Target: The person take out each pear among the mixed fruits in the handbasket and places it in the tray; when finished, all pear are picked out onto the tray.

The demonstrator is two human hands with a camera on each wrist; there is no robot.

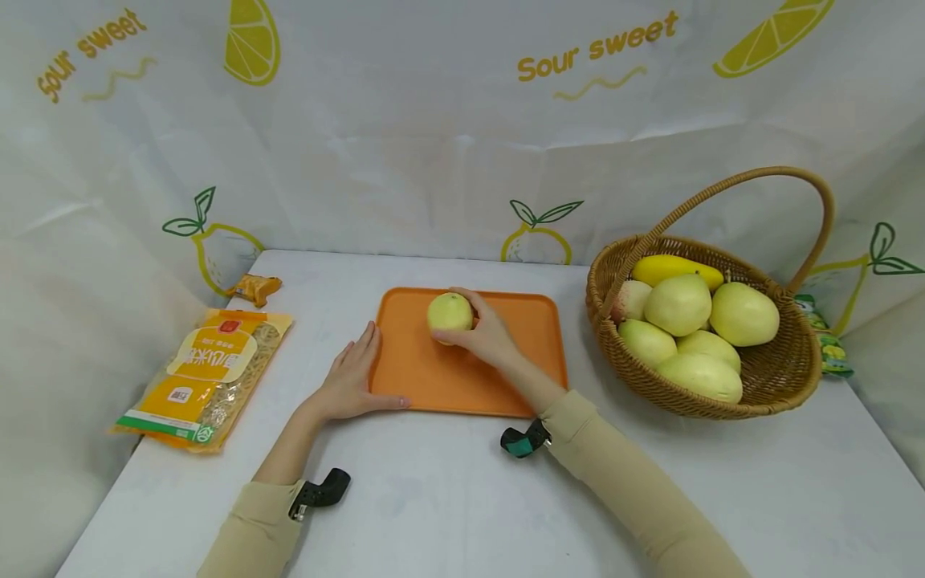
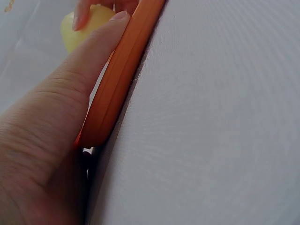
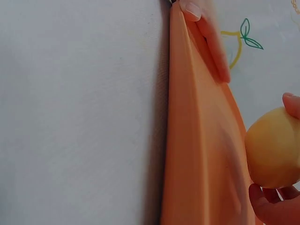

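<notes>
A round yellow-green apple (image 1: 449,315) is in my right hand (image 1: 490,334), above the back middle of an orange tray (image 1: 412,377). Thumb and fingers curve round the apple's side; in the right wrist view the apple (image 3: 273,149) shows between thumb and fingertips, a little off the tray surface. My left hand (image 1: 354,381) lies at the tray's front left corner. Its fingers stretch along the left edge and its thumb rests on the front rim. From the left wrist, the thumb (image 2: 89,61) touches the tray's rim (image 2: 115,89).
On the right stands a wicker basket (image 1: 603,321) with a tall handle, holding several pale green fruits, a yellow one and a pinkish one. A green packet (image 1: 831,345) sits behind it. At left lie a yellow grain bag (image 1: 209,377) and a small orange packet (image 1: 256,289).
</notes>
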